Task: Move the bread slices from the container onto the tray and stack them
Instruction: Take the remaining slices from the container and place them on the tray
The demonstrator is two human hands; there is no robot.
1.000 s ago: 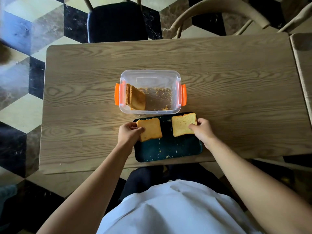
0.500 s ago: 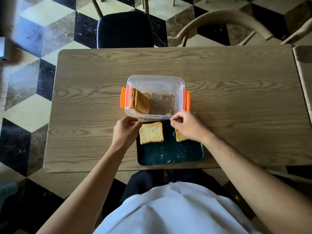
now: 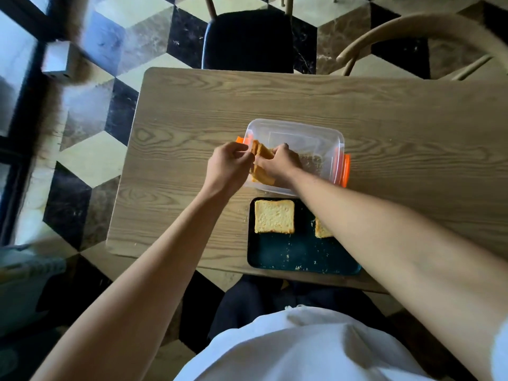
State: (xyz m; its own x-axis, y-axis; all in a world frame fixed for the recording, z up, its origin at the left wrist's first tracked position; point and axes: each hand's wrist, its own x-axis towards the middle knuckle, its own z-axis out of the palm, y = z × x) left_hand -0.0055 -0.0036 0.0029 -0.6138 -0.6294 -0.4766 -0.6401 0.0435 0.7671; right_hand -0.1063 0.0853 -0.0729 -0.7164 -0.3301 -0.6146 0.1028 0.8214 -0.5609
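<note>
A clear plastic container point(image 3: 327, 138) with orange clips stands mid-table. Bread slices point(image 3: 262, 163) stand on edge at its left end. My left hand point(image 3: 229, 167) and my right hand point(image 3: 279, 162) are both at those slices, fingers pinched on them. In front of the container lies a dark teal tray point(image 3: 299, 254). One bread slice point(image 3: 274, 216) lies flat on the tray's far left. A second slice point(image 3: 321, 229) lies to its right, mostly hidden under my right forearm.
The wooden table point(image 3: 398, 138) ends close to the container's left and just behind the tray. A dark-seated chair point(image 3: 247, 41) and a curved wooden chair point(image 3: 412, 31) stand at the far side. Crumbs dot the tray.
Both hands let go of the two slices on the tray and reached forward into the container's left end. The view shifted so the table sits further right.
</note>
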